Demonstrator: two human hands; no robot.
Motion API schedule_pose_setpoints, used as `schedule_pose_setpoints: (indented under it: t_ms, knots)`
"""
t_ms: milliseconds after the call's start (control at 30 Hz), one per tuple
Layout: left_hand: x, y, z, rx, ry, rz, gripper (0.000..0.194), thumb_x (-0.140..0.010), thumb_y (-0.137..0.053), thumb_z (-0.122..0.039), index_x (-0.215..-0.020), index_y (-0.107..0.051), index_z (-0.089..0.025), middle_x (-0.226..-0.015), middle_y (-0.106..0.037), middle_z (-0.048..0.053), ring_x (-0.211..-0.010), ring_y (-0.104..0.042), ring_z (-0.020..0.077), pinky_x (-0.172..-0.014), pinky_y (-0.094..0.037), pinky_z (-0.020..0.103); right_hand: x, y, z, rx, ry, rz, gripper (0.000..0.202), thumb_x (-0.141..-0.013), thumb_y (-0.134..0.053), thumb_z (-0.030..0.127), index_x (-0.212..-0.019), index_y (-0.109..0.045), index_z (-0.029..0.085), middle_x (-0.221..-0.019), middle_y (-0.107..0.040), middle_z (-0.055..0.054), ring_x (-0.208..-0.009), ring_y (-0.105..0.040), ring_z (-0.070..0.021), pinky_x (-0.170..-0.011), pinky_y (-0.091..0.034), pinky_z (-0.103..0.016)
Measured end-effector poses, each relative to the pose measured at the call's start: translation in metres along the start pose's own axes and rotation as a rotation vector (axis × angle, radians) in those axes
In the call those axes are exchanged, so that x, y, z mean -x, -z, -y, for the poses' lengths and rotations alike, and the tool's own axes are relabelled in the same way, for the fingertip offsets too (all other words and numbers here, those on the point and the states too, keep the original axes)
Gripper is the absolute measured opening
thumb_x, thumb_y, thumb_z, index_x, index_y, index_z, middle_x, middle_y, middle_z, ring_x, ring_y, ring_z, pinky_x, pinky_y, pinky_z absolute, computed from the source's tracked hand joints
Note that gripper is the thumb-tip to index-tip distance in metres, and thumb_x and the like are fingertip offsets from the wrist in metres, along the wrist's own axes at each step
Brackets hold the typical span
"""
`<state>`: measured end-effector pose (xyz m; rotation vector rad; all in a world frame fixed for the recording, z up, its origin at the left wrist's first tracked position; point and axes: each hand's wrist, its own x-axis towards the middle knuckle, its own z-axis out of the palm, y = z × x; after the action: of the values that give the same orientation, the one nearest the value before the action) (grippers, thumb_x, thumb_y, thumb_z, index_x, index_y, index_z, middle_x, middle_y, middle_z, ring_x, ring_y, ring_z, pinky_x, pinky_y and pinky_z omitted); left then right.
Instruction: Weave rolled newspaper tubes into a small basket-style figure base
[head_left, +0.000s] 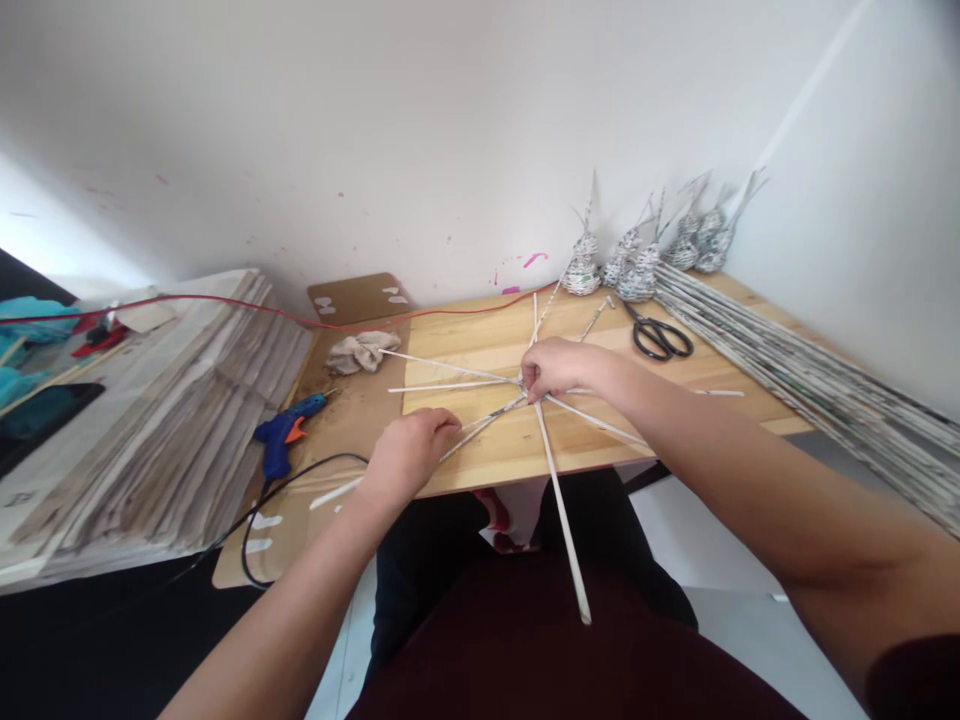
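Note:
Rolled paper tubes [559,500] cross in a star shape on the wooden board, one sticking out past the front edge toward my lap. At the crossing, my right hand [553,368] is closed, its thumb and fingers pinching the tubes and hiding part of the middle. To the lower left, my left hand [412,447] pinches a thin newspaper tube [487,418] that runs back to the crossing. Another tube lies close beside that one, and a white end [335,493] shows beyond my left wrist.
Black-handled scissors [660,337] lie right of the star. Several woven paper pieces [583,268] and a bundle of long tubes [810,370] are behind and right. Left are a blue glue gun [285,432] with its cord, a crumpled cloth [361,351] and a paper stack [180,430].

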<state>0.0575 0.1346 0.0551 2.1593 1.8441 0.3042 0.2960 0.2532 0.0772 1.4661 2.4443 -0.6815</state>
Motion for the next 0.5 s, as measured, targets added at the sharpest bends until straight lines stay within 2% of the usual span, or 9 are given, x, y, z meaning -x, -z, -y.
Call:
schedule_pose_setpoints:
  t_ms: [133,233,400,500]
  knots:
    - [0.0,0.011,-0.01,0.018,0.111,0.103,0.022,-0.087,-0.05,-0.033,-0.094,-0.07,-0.027,-0.088,-0.074,-0.001,-0.076,-0.066,0.0165,-0.07,-0.045,0.025,0.002,0.0,0.001,0.016,-0.015,0.005,0.03,-0.067,-0.079,0.033,-0.092,-0.076,0.017,-0.083,-0.075,-0.006,-0.064,-0.065,-0.0152,-0.056,-0.041,-0.022]
    - [0.001,0.01,-0.014,-0.016,0.087,0.181,0.015,-0.081,-0.057,-0.03,-0.087,-0.07,-0.025,-0.085,-0.073,0.0,-0.078,-0.066,0.0169,-0.068,-0.044,0.024,0.003,0.001,0.003,0.034,-0.012,0.004,0.03,-0.067,-0.078,0.034,-0.092,-0.076,0.017,-0.082,-0.074,-0.006,-0.066,-0.064,-0.0161,-0.056,-0.041,-0.023]
    - [-0.001,0.005,-0.019,-0.166,0.057,0.206,0.014,-0.083,-0.054,-0.028,-0.086,-0.066,-0.023,-0.089,-0.071,0.003,-0.084,-0.066,0.0204,-0.07,-0.046,0.028,0.003,0.001,0.005,0.07,-0.005,-0.003,0.029,-0.067,-0.079,0.034,-0.09,-0.076,0.017,-0.085,-0.074,-0.007,-0.074,-0.065,-0.0187,-0.06,-0.041,-0.024]
    - [-0.005,0.008,-0.025,-0.366,0.052,0.139,0.018,-0.089,-0.046,-0.025,-0.092,-0.063,-0.019,-0.095,-0.069,0.009,-0.09,-0.065,0.0243,-0.073,-0.049,0.032,0.004,0.001,0.006,0.072,-0.003,-0.011,0.028,-0.067,-0.079,0.033,-0.09,-0.076,0.018,-0.087,-0.074,-0.007,-0.076,-0.066,-0.019,-0.062,-0.042,-0.024]
